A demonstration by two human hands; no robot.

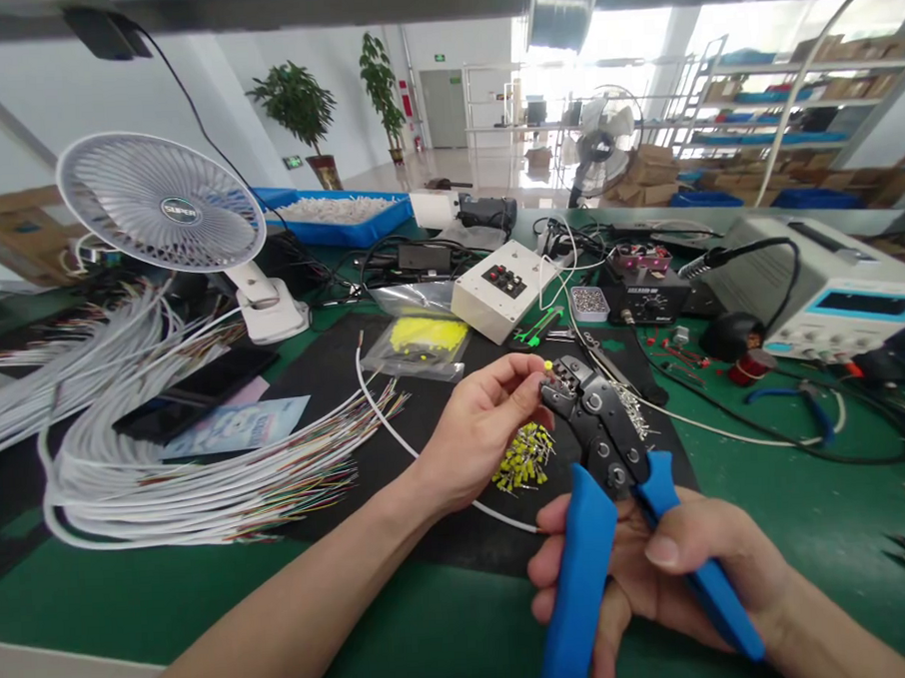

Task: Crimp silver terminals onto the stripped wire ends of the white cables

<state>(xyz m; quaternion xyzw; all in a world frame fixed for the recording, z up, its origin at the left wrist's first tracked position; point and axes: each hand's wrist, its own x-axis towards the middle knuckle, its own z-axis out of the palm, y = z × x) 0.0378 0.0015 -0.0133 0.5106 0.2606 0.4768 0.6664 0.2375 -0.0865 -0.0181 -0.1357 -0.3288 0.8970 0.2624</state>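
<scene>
My right hand is wrapped round the blue handles of a crimping tool, whose black jaws point up and left. My left hand pinches a small yellow ferrule at the jaws, together with a thin white wire that curves away across the black mat. A loose pile of yellow ferrules lies on the mat just under my left hand.
Bundles of white multi-core cable fill the left. A white desk fan, a bag of yellow ferrules, a white switch box, a soldering station and a power supply stand behind.
</scene>
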